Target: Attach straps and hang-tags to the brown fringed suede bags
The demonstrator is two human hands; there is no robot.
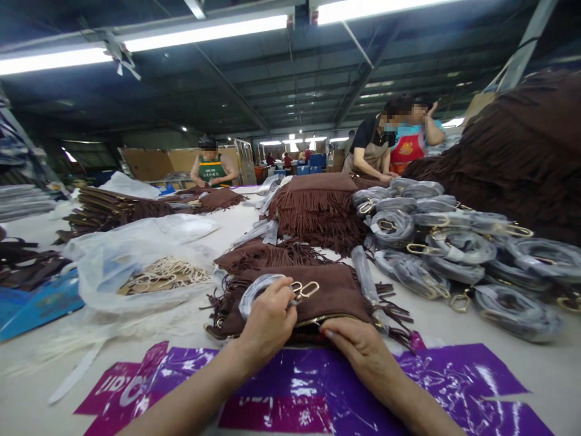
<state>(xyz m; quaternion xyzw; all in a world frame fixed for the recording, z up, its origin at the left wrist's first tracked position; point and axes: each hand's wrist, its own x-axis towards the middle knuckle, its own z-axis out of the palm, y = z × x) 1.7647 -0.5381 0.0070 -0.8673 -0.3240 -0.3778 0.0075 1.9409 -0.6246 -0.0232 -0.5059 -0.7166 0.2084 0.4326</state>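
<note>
In front of me lies a brown fringed bag (331,284), its brass zipper partly open along the near edge. My left hand (270,312) is closed on a coiled strap (254,290) wrapped in clear plastic, held just over the bag. Gold clasps (305,290) stick out from the coil beside my fingers. At the zipper opening, my right hand (358,345) pinches the bag's near edge with thumb and fingers. Purple and magenta plastic film (290,387) lies under my forearms and the bag's near side.
Plastic-wrapped strap coils (463,248) are heaped on the right, before a tall brown pile (521,157). More fringed bags (318,206) are stacked ahead. A clear plastic bag (104,272) with cream cords (172,275) lies left. Co-workers (215,166) stand across the table.
</note>
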